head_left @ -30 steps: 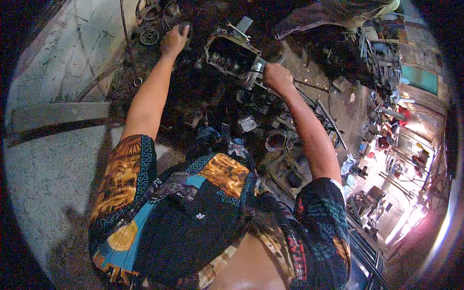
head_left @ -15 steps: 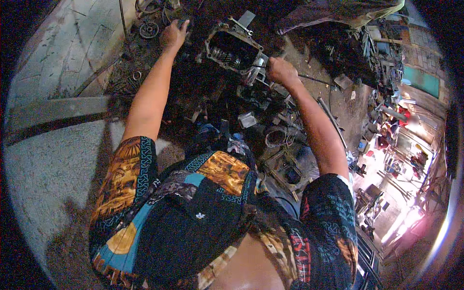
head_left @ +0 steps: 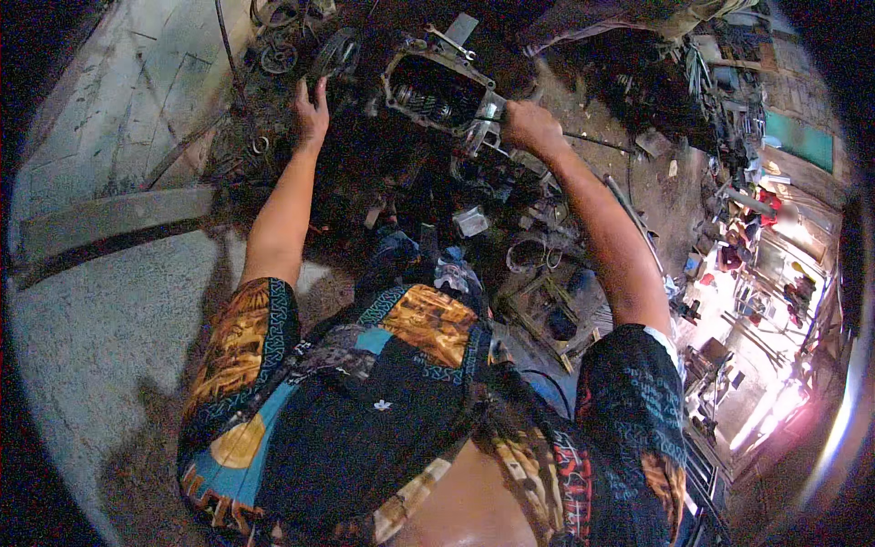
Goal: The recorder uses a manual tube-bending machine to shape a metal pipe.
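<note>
My left hand [head_left: 312, 114] is in the air with fingers apart and nothing in it, just below a dark wheel-like ring [head_left: 337, 53]. A metal gear housing [head_left: 397, 89], its top uncovered, lies at upper middle. Several toothed gears [head_left: 427, 104] show inside. My right hand [head_left: 532, 128] is closed in a fist at the housing's right end, around what looks like a thin dark rod [head_left: 489, 119]; the fingers hide most of it. An open-end wrench [head_left: 453, 43] rests across the housing's far edge, beside a flat grey plate [head_left: 462, 26].
Loose metal parts crowd the dirty floor, including a clear box-like piece [head_left: 470, 221] and a rusty frame [head_left: 538, 324]. A small spoked wheel [head_left: 278, 58] lies far left by a concrete wall [head_left: 118, 109]. Someone's trouser leg [head_left: 611, 25] shows at the top right.
My left hand has drawn back toward me, away from the dark ring, which now shows uncovered, and its fingers have spread. The right hand keeps its place at the housing.
</note>
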Demonstrator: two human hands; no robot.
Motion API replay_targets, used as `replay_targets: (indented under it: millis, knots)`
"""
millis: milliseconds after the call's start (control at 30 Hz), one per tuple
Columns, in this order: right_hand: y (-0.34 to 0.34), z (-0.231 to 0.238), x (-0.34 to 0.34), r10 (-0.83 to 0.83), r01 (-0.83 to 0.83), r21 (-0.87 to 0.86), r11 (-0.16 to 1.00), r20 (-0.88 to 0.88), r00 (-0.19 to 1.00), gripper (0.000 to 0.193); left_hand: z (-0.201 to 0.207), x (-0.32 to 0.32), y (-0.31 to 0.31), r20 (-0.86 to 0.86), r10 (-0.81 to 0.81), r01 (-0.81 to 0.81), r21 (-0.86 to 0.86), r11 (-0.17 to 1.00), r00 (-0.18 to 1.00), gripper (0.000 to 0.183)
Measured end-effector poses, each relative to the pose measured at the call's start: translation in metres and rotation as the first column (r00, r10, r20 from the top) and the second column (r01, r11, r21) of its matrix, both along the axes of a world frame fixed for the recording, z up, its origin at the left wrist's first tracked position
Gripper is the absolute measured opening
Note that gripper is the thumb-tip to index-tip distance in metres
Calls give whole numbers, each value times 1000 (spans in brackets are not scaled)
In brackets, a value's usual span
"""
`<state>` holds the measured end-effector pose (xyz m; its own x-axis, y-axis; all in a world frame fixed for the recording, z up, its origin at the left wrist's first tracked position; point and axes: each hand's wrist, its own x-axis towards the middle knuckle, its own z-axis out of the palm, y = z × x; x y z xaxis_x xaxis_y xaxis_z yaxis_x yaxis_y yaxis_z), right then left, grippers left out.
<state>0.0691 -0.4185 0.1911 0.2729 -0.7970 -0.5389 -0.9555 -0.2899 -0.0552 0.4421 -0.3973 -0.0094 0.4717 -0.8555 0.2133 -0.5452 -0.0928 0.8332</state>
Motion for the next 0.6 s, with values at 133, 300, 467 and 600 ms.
replay_targets:
  millis: [133, 300, 467, 600]
  knots:
    - [1, 3, 2, -12, 12, 33, 999, 6, 1000, 29, -24, 7, 22, -167, 19, -2, 100, 995, 986, 62]
    - [1, 17, 7, -26, 25, 19, 999, 19, 999, 30, -18, 7, 39, -45, -11, 16, 96, 995, 999, 64]
    - [-2, 18, 11, -140, 140, 62, 988, 7, 990, 31, 35, -2, 11, -51, -98, 99, 3, 995, 994, 64]
    - [-4, 11, 11, -151, 151, 49, 987, -15, 988, 31, 59, -8, -53, 128, -159, 147, 98, 984, 979, 65]
